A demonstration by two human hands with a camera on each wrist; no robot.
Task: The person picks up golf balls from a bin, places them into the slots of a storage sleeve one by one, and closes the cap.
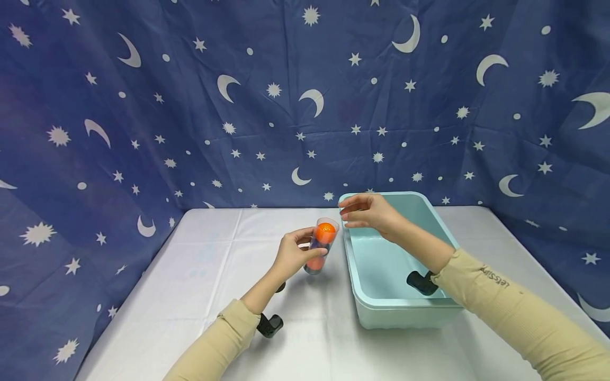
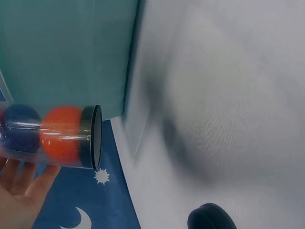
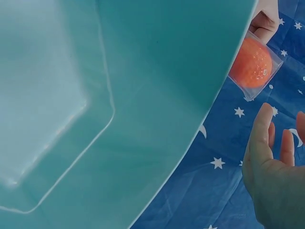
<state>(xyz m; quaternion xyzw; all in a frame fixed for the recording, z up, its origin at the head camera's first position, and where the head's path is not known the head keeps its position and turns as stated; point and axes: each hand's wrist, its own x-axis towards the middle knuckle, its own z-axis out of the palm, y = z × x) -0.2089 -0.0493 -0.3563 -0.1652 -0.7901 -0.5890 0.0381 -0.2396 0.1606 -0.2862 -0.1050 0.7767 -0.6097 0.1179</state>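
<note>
My left hand (image 1: 294,255) grips a clear plastic tube (image 1: 316,246) around its side. Inside are stacked an orange ball (image 1: 326,233) at the open top, a dark blue ball (image 2: 21,128) in the middle and another orange ball (image 2: 61,134) by the dark base cap. The tube leans slightly and is held over the white table. Just right of it and higher, my right hand (image 1: 374,213) hovers at the left rim of the pale teal bin (image 1: 355,270), its fingers loosely bent with nothing between them. In the right wrist view a gap shows between those fingers and the tube's mouth.
The bin stands on the right of the white-clothed table (image 1: 190,296), its bare floor (image 1: 381,264) in sight. Behind and to the left hangs a dark blue curtain (image 1: 267,174) with moons and stars. Black camera mounts (image 1: 270,325) sit at both wrists.
</note>
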